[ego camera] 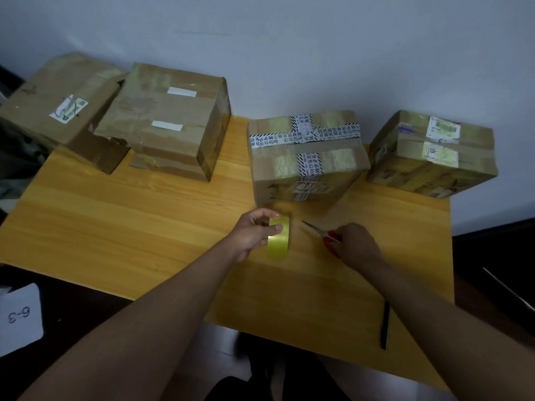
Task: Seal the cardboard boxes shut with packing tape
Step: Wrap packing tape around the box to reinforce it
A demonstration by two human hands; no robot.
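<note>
Counter (115, 227): yellow wood-grain top, set against a pale wall. Four cardboard boxes along the far edge. Far-left box (58, 111) carries a torn label and overhangs the counter's left corner. Second box (170, 120), with two white strips on top, leans partly on the first. Third box (304, 157), wrapped in white printed tape, sits right of centre. Fourth box (431, 154), labelled on top, at the far right, apart from the third. Black pen (385, 325) lies near the front right edge.
</note>
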